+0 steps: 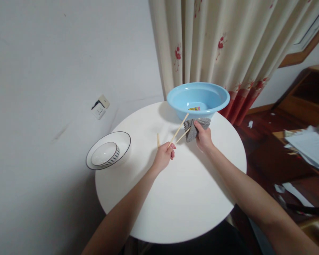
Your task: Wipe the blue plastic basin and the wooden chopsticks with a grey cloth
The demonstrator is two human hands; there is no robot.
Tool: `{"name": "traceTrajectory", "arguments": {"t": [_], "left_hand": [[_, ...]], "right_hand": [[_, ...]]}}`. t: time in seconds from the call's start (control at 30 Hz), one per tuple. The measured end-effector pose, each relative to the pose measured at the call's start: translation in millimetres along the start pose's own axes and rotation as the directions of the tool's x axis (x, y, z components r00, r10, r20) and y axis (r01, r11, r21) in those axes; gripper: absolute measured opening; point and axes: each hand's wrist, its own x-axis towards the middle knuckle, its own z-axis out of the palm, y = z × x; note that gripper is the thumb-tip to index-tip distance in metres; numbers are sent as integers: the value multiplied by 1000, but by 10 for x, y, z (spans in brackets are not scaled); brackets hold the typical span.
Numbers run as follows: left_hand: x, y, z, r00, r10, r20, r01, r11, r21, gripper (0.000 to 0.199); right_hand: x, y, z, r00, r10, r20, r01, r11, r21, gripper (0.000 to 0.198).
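My left hand [164, 156] grips a pair of wooden chopsticks [178, 130] by their near ends, above the round white table [175, 198]. Their far tips point up and right. My right hand [203, 137] holds a grey cloth [192, 128] bunched against the lower chopstick. The upper chopstick's tip reaches the side of a light blue plastic basin [198, 99] standing at the table's far edge, just behind the cloth. A short bit of chopstick [157, 140] sticks out behind my left hand.
A white plate with a dark rim [123, 143] holding a small bowl [105, 154] sits at the table's left edge. A wall socket [100, 106] is on the white wall. Floral curtains [218, 42] hang behind. Papers [307, 145] lie on dark wooden furniture at right.
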Motion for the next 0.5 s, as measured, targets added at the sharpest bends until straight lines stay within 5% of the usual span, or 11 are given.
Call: {"name": "traceTrajectory", "arguments": {"t": [0.17, 0.5], "left_hand": [[7, 15, 15, 1000, -5, -7, 5, 1000, -2, 38], [4, -28, 46, 999, 19, -26, -19, 1000, 15, 29]], "right_hand": [[-143, 110, 48, 994, 52, 99, -42, 994, -102, 41], [159, -124, -53, 993, -48, -107, 47, 999, -4, 37]]}}
